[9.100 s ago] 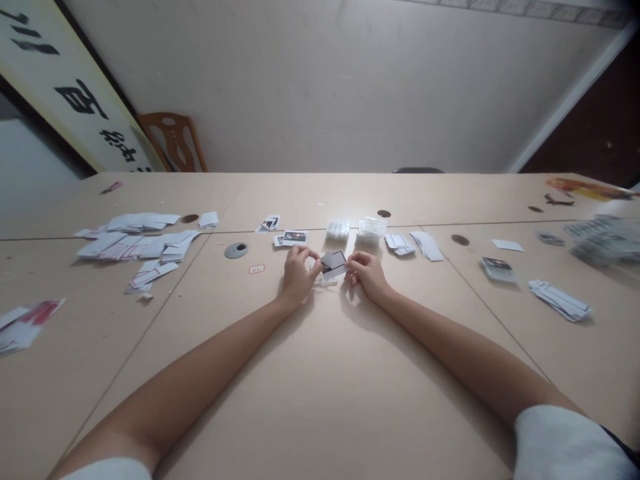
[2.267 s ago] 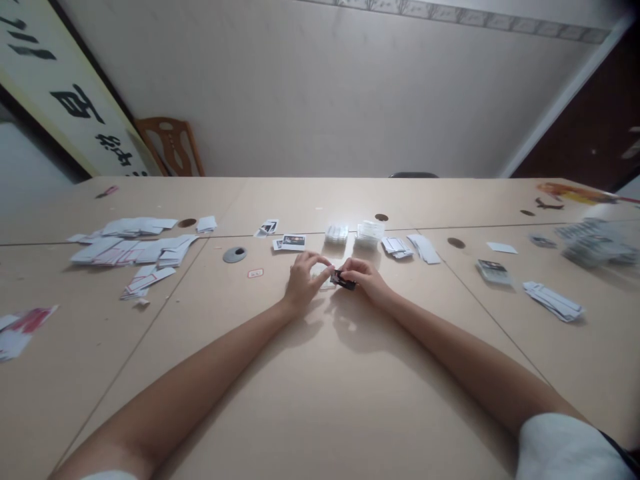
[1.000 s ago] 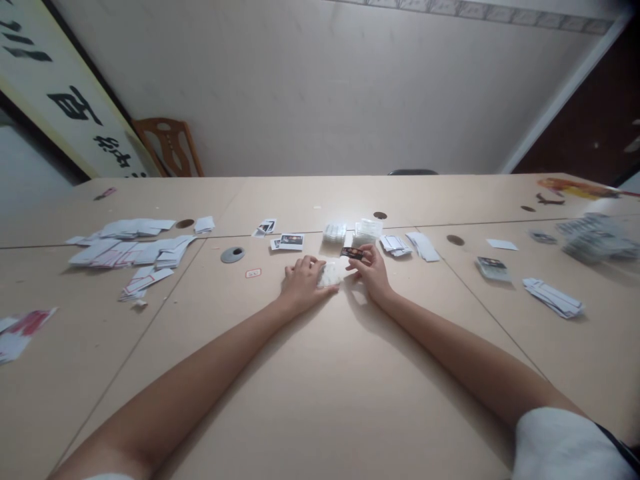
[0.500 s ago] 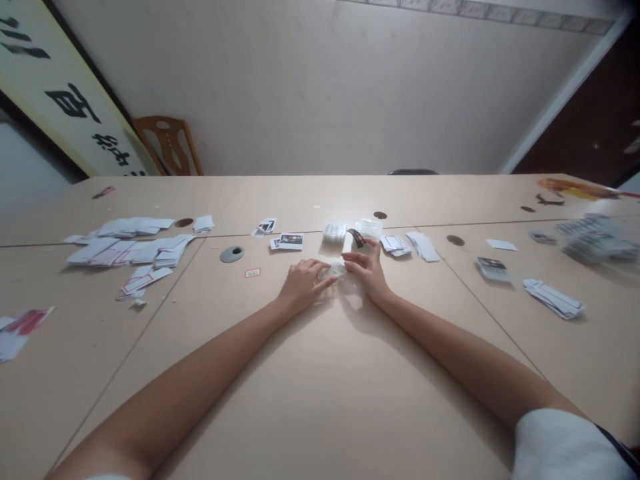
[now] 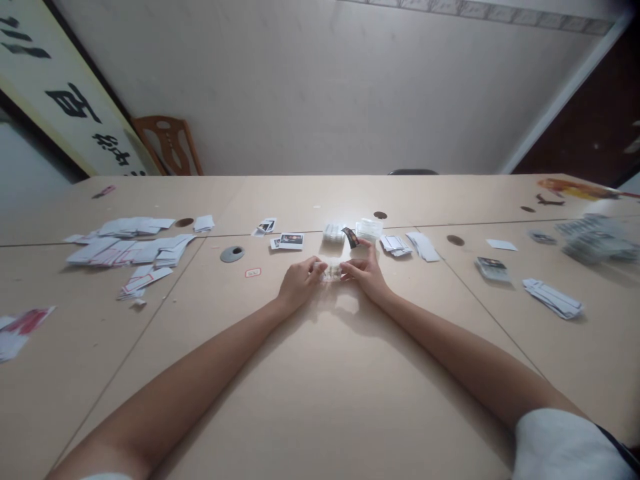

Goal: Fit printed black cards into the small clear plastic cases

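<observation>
Between my hands, just above the table, is a small clear plastic piece [image 5: 331, 272], perhaps a case or sleeve; its exact kind is too blurred to tell. My left hand [image 5: 299, 283] pinches its left end. At the right end, my right hand [image 5: 367, 272] grips it with the thumb and fingers. A dark printed card [image 5: 351, 237], slightly bent, sticks up from the raised fingers of that same hand. Right behind the hands stand a stack of clear plastic pieces [image 5: 334, 233] and, to its right, another clear pile [image 5: 369, 229].
White slips [image 5: 396, 245] and white strips [image 5: 423, 247] lie right of my hands. Printed cards [image 5: 291, 241] and a red-framed label [image 5: 253, 273] are to the left. Folded white papers [image 5: 127, 250] spread far left. Bagged clear pieces [image 5: 600, 240] sit far right.
My left hand has gone from lying over the plastic piece to pinching its end, and the piece shows more now. The dark card has shifted slightly left in my right fingers.
</observation>
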Demonstrator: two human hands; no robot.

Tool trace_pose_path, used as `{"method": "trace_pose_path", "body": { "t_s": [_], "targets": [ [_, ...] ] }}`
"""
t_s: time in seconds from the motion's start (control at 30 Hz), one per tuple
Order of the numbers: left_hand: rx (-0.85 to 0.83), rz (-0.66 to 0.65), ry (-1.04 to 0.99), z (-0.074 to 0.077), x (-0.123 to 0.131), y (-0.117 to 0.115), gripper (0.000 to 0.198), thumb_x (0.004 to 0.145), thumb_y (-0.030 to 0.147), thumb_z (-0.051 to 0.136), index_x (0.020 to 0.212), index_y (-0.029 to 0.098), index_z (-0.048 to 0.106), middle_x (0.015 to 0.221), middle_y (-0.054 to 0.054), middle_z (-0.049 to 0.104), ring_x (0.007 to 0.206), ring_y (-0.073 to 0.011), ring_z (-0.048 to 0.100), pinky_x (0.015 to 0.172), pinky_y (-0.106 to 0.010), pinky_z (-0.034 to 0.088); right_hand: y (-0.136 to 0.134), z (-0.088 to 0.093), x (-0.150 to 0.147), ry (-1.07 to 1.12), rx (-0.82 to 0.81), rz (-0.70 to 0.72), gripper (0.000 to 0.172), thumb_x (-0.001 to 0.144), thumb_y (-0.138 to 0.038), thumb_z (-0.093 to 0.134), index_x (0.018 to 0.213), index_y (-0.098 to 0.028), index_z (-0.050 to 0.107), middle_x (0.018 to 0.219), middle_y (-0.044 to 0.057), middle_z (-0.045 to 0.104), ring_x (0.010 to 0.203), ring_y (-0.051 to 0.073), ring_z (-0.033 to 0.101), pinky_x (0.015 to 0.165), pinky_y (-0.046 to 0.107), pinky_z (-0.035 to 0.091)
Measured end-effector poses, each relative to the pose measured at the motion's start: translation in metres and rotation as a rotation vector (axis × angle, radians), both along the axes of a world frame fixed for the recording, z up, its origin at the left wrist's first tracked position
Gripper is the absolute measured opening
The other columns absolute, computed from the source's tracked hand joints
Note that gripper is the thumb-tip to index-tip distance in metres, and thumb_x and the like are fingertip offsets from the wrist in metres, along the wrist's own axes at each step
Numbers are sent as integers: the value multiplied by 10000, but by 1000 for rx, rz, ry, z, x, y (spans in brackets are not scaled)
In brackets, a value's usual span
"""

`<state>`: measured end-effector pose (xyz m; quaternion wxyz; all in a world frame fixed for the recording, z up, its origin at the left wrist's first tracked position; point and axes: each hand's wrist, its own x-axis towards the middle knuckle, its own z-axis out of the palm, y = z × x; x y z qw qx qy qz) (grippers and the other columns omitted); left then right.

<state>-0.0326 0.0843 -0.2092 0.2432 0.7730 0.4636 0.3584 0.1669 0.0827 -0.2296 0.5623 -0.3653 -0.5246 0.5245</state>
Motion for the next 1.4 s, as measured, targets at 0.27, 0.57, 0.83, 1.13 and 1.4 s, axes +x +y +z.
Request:
{"method": "trace_pose_path", "body": {
  "t_s": [0.27,0.57,0.83,1.13,1.4],
  "targets": [
    [-92,-65,-84,-4,3,2,373,839,556,655,859,186,608,678,29,615,625,-154,560,590,-246,386,2,0,1,8,-52,22,838,724,-412,804,1339,-272,252,656,-80,686,488,158,656,428,241,559],
    [-133,-123,-228,-6,5,3,432,867,529,605,1055,141,628,852,-59,718,732,-195,669,618,-275,501,3,-1,3,57,-58,18,873,654,-307,863,1305,-295,282,748,-63,719,577,173,703,506,276,599],
    [27,-176,-121,2,4,-3,339,882,370,612,1146,175,695,1081,-89,702,921,-194,668,715,-269,544,0,-2,-5,123,-121,-16,846,716,-335,835,1341,-298,265,842,-15,771,734,225,770,702,386,648],
    [215,-97,74,-4,5,-8,385,941,364,570,1272,189,656,1142,-97,685,808,-163,670,706,-285,555,-17,11,-16,179,-134,74,1046,684,-274,872,1454,-332,167,1075,48,770,930,241,763,923,474,602],
    [300,-109,82,-5,5,-11,354,974,313,506,1268,177,651,1130,-90,731,884,-163,717,752,-272,586,-10,6,-15,260,-177,29,987,715,-305,849,1437,-331,175,989,14,766,943,236,764,942,481,597]
  ]
}}
